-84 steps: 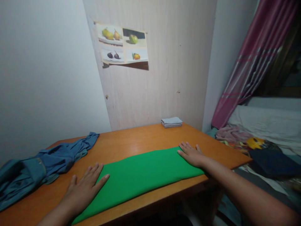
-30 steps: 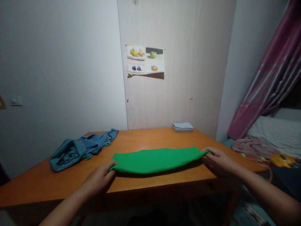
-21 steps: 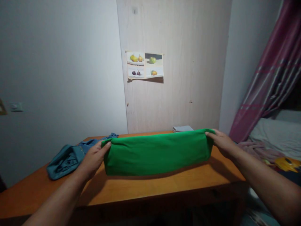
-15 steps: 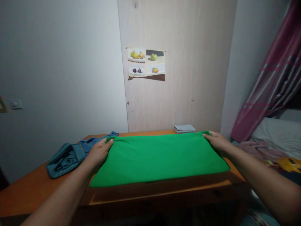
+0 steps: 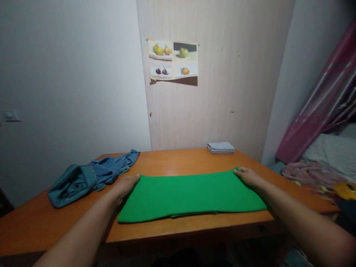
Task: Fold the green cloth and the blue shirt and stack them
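Note:
A green cloth (image 5: pixel 191 194), folded into a wide strip, stretches between my two hands over the front of the orange-brown table (image 5: pixel 164 161). My left hand (image 5: pixel 125 187) pinches its far left corner, thumb on top. At the far right corner my right hand (image 5: pixel 249 177) grips it the same way. The cloth's near edge hangs close to the table's front edge, and a second layer shows beneath it in the middle. Whether the cloth rests fully on the tabletop I cannot tell.
A crumpled blue garment (image 5: pixel 91 178) lies on the table's left side. Folded grey cloths (image 5: pixel 220 147) are stacked at the back right. Beyond the right edge are a pinkish blanket (image 5: pixel 308 176), a yellow item (image 5: pixel 345 190) and a magenta curtain (image 5: pixel 308 118). Walls stand behind the table.
Both hands have lowered the green cloth toward the tabletop and drawn it nearer. More of the table behind it now shows. The view has shifted slightly.

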### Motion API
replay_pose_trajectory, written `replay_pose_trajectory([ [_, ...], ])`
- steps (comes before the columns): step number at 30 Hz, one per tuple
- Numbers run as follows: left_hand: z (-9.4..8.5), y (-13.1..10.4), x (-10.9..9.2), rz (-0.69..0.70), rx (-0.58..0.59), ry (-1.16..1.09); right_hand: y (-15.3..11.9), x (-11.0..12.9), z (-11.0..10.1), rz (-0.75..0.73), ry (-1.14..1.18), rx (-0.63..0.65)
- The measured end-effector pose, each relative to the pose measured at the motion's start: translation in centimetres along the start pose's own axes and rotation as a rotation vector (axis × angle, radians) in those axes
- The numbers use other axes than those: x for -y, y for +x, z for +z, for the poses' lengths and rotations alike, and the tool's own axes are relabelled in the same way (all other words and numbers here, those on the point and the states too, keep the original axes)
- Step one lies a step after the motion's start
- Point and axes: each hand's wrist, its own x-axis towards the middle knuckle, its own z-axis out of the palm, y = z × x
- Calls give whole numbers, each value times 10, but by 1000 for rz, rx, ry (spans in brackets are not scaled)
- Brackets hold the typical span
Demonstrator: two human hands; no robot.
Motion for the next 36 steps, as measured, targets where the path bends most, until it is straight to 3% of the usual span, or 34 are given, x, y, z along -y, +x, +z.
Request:
replay_pose_trajectory([
  [4,-9,-15,1,-93,265,-105,-5,-12,6,-84,-139,-63],
  [6,-12,-23,2,-87,330,-88,-10,-16,8,-136,-300,-104],
  [9,-13,-33,3,-65,285,-29,-18,-11,9,-137,-520,-135],
  [13,-9,-46,2,-46,191,-97,-32,29,15,-203,-630,-198],
  [16,-5,-56,0,-44,218,-223,-51,75,34,-339,-507,-83],
  [21,-3,-69,-2,-25,280,-283,-100,146,83,-574,-190,243],
  [27,-1,-76,-6,0,266,-328,-141,213,132,-748,-161,488],
  [31,2,-80,-10,33,283,-403,-146,233,155,-755,-234,586],
  [36,22,-81,-22,94,284,-543,-145,229,171,-724,-314,674],
])
